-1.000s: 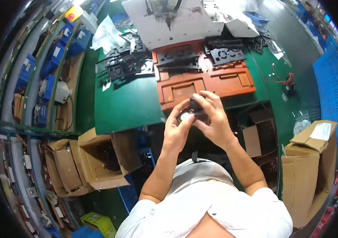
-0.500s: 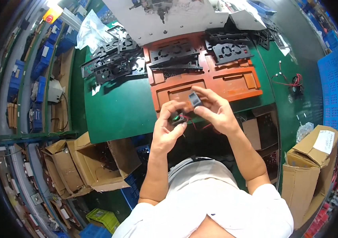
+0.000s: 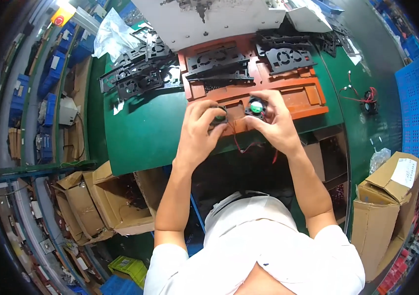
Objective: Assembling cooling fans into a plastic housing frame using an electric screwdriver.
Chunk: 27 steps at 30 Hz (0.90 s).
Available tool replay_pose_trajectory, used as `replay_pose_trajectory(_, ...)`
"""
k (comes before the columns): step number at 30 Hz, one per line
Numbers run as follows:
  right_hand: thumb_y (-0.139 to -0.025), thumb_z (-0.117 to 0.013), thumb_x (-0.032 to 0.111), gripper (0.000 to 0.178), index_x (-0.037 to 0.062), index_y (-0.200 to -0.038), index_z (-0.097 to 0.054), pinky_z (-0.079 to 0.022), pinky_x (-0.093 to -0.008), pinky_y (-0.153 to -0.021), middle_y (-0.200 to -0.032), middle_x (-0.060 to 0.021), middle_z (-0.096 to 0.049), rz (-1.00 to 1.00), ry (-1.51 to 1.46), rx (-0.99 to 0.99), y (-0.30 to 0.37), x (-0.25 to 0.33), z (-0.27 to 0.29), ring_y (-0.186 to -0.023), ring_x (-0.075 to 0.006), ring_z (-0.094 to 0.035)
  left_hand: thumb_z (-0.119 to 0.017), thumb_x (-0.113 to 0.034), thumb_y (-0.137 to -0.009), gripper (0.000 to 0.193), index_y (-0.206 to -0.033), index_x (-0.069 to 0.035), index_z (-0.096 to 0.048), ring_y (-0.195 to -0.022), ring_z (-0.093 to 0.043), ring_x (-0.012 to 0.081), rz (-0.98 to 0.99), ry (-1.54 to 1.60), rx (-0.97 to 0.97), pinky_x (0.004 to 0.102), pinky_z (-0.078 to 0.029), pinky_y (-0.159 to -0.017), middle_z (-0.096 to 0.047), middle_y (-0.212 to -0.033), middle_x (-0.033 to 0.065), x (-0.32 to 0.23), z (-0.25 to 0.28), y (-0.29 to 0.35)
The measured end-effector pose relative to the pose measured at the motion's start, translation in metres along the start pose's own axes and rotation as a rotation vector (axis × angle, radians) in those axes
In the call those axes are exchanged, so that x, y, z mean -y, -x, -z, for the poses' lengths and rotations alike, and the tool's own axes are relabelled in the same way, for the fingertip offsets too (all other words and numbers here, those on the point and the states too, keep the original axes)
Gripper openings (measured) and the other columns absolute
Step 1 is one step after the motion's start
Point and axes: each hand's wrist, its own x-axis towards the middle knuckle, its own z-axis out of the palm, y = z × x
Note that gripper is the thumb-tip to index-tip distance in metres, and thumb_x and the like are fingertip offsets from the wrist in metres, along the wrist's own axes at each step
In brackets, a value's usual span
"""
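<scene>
My left hand [image 3: 200, 129] grips a small black cooling fan with a green label [image 3: 220, 117], fingers curled over its frame. In my right hand [image 3: 274, 120], another black cooling fan [image 3: 255, 106] is pinched between thumb and fingers, its green and white label facing up. Red and black wires [image 3: 241, 147] dangle below the two fans. Both hands are over the near part of an orange fixture [image 3: 293, 117] with recessed pockets. Black panels with round cut-outs [image 3: 218, 61] lie across the fixture's far part, beyond my hands.
Stacked black panels [image 3: 138, 81] lie on the green table [image 3: 135, 142] at the left. A white metal housing [image 3: 214, 22] stands behind the fixture. Another wired fan [image 3: 368, 102] is at the right, near a blue basket [image 3: 416, 113]. Cardboard boxes [image 3: 374, 231] flank me.
My hands have moved forward over the fixture. The right one now shows a fan's labelled face, where a grey side was visible before. The left hand has turned, palm downward.
</scene>
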Motion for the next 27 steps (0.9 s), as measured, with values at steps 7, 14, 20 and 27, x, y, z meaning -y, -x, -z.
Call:
replay_pose_trajectory(7, -0.08, -0.084, 0.014, 0.054, 0.0012, -0.128, -0.064, -0.051, -0.042, -0.094, -0.115, -0.0156, -0.06, 0.383, 0.953, 0.127, -0.007, 0.01, 0.005, -0.108, -0.0352, -0.06, -0.08, -0.013, -0.083, 0.027, -0.108, -0.005, -0.071, -0.114, -0.061, 0.0343, -0.013, 0.02, 0.105, 0.0436, -0.051, -0.099, -0.068, -0.121, 0.012, 0.014, 0.007, -0.009)
replay_pose_trajectory(14, -0.081, -0.08, 0.005, 0.048, -0.0002, -0.126, -0.064, -0.051, -0.0392, -0.097, -0.114, -0.0151, -0.061, 0.25, 0.778, 0.361, -0.019, 0.024, 0.017, -0.111, -0.0328, -0.062, -0.08, -0.012, -0.084, 0.037, -0.119, -0.007, -0.071, -0.111, -0.063, 0.0333, -0.066, 0.006, 0.085, 0.0428, -0.052, -0.097, -0.068, -0.118, 0.0111, 0.02, 0.003, -0.004)
replay_pose_trajectory(20, -0.08, -0.083, 0.006, 0.048, 0.0029, -0.125, -0.066, -0.054, -0.0358, -0.086, -0.114, -0.0127, -0.061, 0.278, 0.812, 0.327, -0.033, 0.011, 0.0, -0.098, -0.0284, -0.064, -0.079, -0.012, -0.085, 0.041, -0.125, -0.007, -0.071, -0.115, -0.061, 0.0326, -0.011, -0.007, 0.129, 0.0422, -0.051, -0.099, -0.068, -0.122, 0.0115, 0.016, 0.004, -0.005)
replay_pose_trajectory(27, -0.08, -0.082, 0.002, 0.048, 0.0048, -0.126, -0.069, -0.056, -0.0338, -0.081, -0.114, -0.0107, -0.062, 0.37, 0.713, 0.257, -0.033, 0.0, -0.001, -0.097, -0.0252, -0.064, -0.078, -0.01, -0.085, 0.043, -0.127, -0.012, -0.07, -0.115, -0.061, 0.0323, -0.062, 0.013, 0.047, 0.0428, -0.052, -0.099, -0.067, -0.122, 0.0098, 0.018, -0.004, -0.001)
